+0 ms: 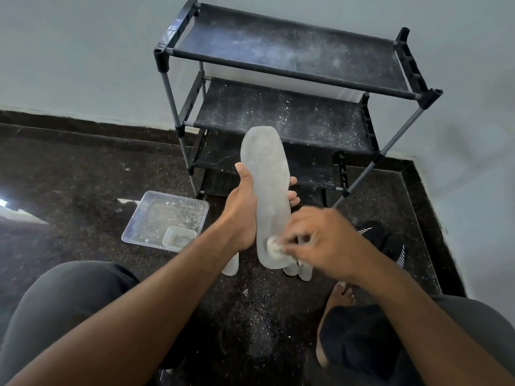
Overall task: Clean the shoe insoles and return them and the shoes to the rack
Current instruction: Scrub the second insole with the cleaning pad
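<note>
1. While the left hand holds the grey insole up in front of the rack, its thumb lies along the insole's left edge and its fingers curl round from behind, so they're clamped on it about halfway down.
2. The insole stands more or less upright, toe end up, heel end low, well above the floor. It covers part of the rack's lower shelves from this angle, but it isn't touching them as far as I can see.
3. The right hand is down at the heel end, fingers bunched together and pinching a small whitish wad that's pressed against the insole. It's a bit blurry, so can't say if that's cloth or sponge.
4. The rack is a black frame with fabric shelves, standing against the wall, all of them dusted with white specks.
5. Left of the rack, on the dark speckled floor, sits a clear plastic tray with a smaller tub in its near right corner.
6. A few more pale insoles lie on the floor just below the held one, mostly hidden by the hands.
7. A black shoe with white stripes lies on the floor to the right, behind the right hand.
8. There's white dust scattered on the floor between the person's knees, and a bare foot shows lower right.
</note>
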Motion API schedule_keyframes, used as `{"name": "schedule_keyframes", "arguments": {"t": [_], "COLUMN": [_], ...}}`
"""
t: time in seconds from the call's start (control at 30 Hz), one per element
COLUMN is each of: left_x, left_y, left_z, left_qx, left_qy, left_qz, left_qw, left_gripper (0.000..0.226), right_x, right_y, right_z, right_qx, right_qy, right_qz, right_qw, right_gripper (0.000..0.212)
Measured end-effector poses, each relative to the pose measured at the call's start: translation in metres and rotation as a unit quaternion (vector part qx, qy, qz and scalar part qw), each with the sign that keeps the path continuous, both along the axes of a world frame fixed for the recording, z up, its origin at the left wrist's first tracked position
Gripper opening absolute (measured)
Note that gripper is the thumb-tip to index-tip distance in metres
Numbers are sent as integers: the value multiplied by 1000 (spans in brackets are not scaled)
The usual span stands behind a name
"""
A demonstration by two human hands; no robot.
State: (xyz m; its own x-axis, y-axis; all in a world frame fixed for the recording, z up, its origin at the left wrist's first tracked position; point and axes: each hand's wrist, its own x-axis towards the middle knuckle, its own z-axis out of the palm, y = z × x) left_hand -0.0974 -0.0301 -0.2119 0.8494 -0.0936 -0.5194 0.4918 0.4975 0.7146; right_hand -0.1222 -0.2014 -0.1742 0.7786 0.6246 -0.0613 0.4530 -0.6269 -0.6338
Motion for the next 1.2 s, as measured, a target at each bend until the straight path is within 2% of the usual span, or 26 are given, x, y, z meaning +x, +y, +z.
{"name": "schedule_keyframes", "arguments": {"t": [0.03, 0.1, 0.13, 0.2, 0.27, 0.3, 0.37, 0.43, 0.47, 0.57, 0.63, 0.7, 0.77, 0.83, 0.87, 0.93, 0.97, 1.03, 1.1, 1.2], "left_x": [0, 0, 0, 0, -1, -1, -1, 0, 0, 1, 1, 1, 1, 2, 2, 2, 2, 1, -2, -7], "left_y": [0, -2, -3, -3, -2, -3, -3, -5, -6, -6, -5, -5, -7, -9, -10, -9, -9, -9, -13, -22], "left_z": [0, 3, 4, 4, 3, 1, 1, 0, 0, -1, -2, -4, -5, -6, -6, -6, -7, -8, -10, -9], "left_qx": [5, 27, 26, 6, 12, 14, 20, 26, 24, 14, 24, 27, 37, 46, 37, 5, -6, -6, 24, 33], "left_qy": [-2, -8, -7, -5, -11, -15, -19, -14, -11, -12, -17, -20, -22, -24, -21, -6, -2, -4, -14, -16], "left_qz": [-5, -13, -11, 0, -1, -4, -10, -17, -23, -20, -20, -27, -43, -50, -46, -35, -34, -43, -70, -99], "left_qw": [1000, 1000, 1000, 1000, 1000, 1000, 1000, 999, 999, 1000, 999, 999, 998, 997, 998, 999, 999, 999, 997, 994], "left_gripper": [100, 98, 98, 99, 99, 99, 98, 96, 98, 101, 102, 103, 103, 101, 102, 106, 107, 106, 100, 95], "right_x": [4, 8, 9, 5, 2, 3, 7, 10, 9, 4, 4, 7, 9, 8, 7, 2, 1, 3, 11, 17], "right_y": [-2, 0, 3, 5, 0, -4, -8, -3, 0, 0, -8, -14, -13, -4, -1, 2, 1, -5, -11, -8], "right_z": [1, 0, -2, -7, -5, -3, -1, -1, -2, -2, 3, 7, 2, -2, -4, -3, 0, 3, 2, -5], "right_qx": [20, -6, -27, -46, -29, -2, 52, 46, 25, -54, -41, 25, 73, 48, 19, -22, -18, 35, 78, 13], "right_qy": [-55, -143, -143, -51, 34, 35, -30, -92, -86, 79, 141, 93, -7, -63, -46, 50, 87, 82, -2, -116], "right_qz": [-40, -69, -51, 14, 33, 16, -42, -59, -43, 45, 48, -13, -79, -81, -43, 35, 48, 5, -75, -111], "right_qw": [997, 987, 988, 998, 998, 999, 997, 993, 995, 994, 988, 995, 994, 994, 998, 998, 995, 996, 994, 987], "right_gripper": [11, 16, 20, 17, 9, 10, 11, 12, 12, 10, 7, 10, 13, 16, 18, 13, 8, 8, 9, 14]}}
